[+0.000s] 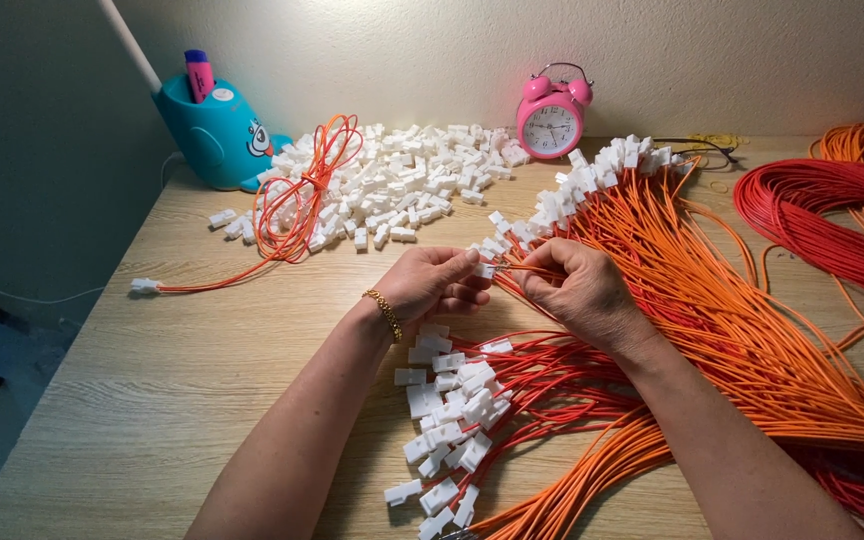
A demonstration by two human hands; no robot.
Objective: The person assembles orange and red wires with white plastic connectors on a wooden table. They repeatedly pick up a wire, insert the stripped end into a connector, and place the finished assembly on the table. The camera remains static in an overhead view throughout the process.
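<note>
- Over a pale wooden table, the person's left hand pinches a small white plastic connector between thumb and fingertips, at the centre of the scene.
- The right hand, touching the left, grips a thin orange wire by its end, which points into the connector.
- To do this well, I judge the wire end should be kept straight and in line with the connector's opening, held close to the tip so it cannot bend, while the left hand holds the connector steady.
- A large sheaf of orange wires with white connectors on their far ends fans out to the right, under the right wrist.
- Near the person, under both forearms, lie red and orange wires ending in a cluster of white connectors.
- A loose heap of white connectors lies at the far centre, with a tied bundle of orange wire on its left edge.
- A coil of red wire sits far right.
- No packages or signs show. A pink twin-bell alarm clock stands by the far wall; a teal cartoon-faced lamp base at far left holds a pink marker.
</note>
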